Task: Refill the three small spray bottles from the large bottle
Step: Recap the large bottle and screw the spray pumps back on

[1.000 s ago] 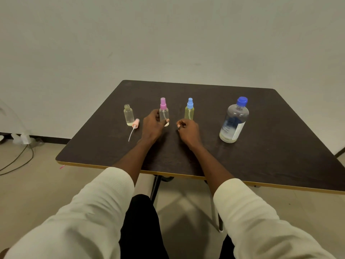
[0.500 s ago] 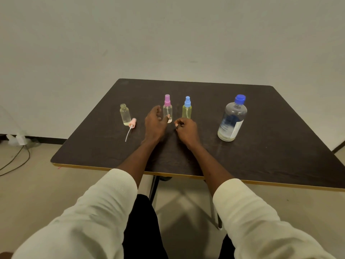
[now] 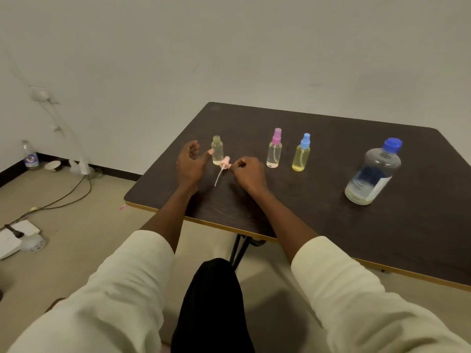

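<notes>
Dark desk (image 3: 318, 200), pale wall behind: right hand (image 3: 248, 171) pinches the pink spray head (image 3: 224, 161), left hand (image 3: 190, 163) spread open beside the uncapped bottle (image 3: 217, 150) toward the left edge. Pink-capped bottle (image 3: 274, 149), blue-capped bottle (image 3: 302, 152) and large bottle (image 3: 373, 171), rightmost, stand capped; likely refilling has barely begun.

Both bare forearms reached out of cream knit sleeves toward the frame's centre. The left hand (image 3: 190, 163) stood spread, thumb pointing right. The right hand (image 3: 248, 171) was curled, fingertips pinched at its left edge.
</notes>
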Demonstrator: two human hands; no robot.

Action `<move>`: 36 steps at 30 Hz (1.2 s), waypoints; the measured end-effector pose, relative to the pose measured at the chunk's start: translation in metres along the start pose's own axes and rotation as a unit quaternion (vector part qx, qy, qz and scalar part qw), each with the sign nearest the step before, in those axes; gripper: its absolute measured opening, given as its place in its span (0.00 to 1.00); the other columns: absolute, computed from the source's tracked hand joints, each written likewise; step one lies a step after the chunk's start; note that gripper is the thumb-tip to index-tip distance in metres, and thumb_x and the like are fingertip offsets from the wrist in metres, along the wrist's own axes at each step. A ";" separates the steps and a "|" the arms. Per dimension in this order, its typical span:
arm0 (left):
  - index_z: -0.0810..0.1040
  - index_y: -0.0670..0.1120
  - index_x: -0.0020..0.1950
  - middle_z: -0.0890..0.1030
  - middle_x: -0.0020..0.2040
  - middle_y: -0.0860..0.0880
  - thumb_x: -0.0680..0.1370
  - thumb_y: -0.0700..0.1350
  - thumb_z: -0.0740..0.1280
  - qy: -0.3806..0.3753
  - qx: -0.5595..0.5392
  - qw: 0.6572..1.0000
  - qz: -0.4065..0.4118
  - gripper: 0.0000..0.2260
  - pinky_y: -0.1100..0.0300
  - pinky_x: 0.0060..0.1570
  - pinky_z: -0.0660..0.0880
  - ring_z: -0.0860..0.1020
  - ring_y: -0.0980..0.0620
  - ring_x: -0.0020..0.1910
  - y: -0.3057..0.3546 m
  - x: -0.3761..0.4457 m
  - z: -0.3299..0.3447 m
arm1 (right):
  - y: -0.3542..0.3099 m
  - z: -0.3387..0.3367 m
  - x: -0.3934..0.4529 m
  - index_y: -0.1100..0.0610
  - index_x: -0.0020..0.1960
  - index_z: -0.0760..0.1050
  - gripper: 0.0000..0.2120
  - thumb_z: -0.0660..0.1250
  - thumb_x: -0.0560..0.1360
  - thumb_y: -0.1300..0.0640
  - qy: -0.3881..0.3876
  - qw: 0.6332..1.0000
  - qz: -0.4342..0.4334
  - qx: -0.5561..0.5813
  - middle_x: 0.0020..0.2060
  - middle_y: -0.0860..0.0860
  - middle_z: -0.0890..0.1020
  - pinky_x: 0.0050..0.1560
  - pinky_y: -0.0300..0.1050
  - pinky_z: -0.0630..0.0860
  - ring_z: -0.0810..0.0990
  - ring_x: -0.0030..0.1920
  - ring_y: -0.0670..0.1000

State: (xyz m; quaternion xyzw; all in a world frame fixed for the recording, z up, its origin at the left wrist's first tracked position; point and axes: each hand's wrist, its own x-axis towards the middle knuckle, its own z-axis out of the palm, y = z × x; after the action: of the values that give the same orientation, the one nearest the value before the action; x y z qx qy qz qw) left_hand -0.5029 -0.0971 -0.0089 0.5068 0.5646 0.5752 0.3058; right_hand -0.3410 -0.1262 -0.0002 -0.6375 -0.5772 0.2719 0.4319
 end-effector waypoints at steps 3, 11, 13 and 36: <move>0.72 0.44 0.72 0.78 0.68 0.47 0.72 0.49 0.78 -0.048 -0.004 0.999 -0.012 0.32 0.59 0.64 0.74 0.76 0.53 0.65 -0.005 0.007 0.001 | -0.008 0.017 0.012 0.59 0.34 0.78 0.15 0.72 0.72 0.49 0.019 0.999 0.023 -0.023 0.31 0.52 0.80 0.34 0.43 0.69 0.76 0.34 0.50; 0.72 0.42 0.73 0.77 0.69 0.46 0.72 0.50 0.78 -0.091 0.001 0.996 -0.002 0.34 0.58 0.67 0.73 0.76 0.54 0.66 -0.008 0.014 0.012 | -0.019 0.030 0.028 0.59 0.39 0.77 0.22 0.63 0.71 0.39 -0.011 0.992 0.068 -0.108 0.41 0.57 0.82 0.37 0.44 0.67 0.80 0.45 0.60; 0.73 0.43 0.72 0.79 0.67 0.47 0.71 0.50 0.78 -0.089 0.003 0.996 0.000 0.32 0.60 0.65 0.74 0.78 0.56 0.64 -0.009 0.016 0.013 | -0.022 0.031 0.031 0.61 0.45 0.78 0.21 0.63 0.72 0.42 -0.009 0.990 0.082 -0.116 0.47 0.59 0.82 0.41 0.45 0.69 0.79 0.50 0.62; 0.79 0.44 0.67 0.83 0.59 0.48 0.75 0.48 0.75 -0.135 0.105 0.984 0.043 0.21 0.79 0.43 0.71 0.78 0.66 0.46 0.001 -0.017 0.015 | -0.025 -0.027 0.011 0.56 0.56 0.78 0.08 0.65 0.79 0.60 0.107 0.980 0.012 0.170 0.48 0.49 0.82 0.45 0.39 0.76 0.80 0.48 0.46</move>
State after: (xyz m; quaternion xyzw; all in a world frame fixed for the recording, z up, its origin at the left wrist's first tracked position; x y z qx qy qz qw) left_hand -0.4839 -0.1075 -0.0140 0.6327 0.5531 0.4520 0.2991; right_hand -0.3286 -0.1233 0.0359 -0.5872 -0.4653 0.3010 0.5900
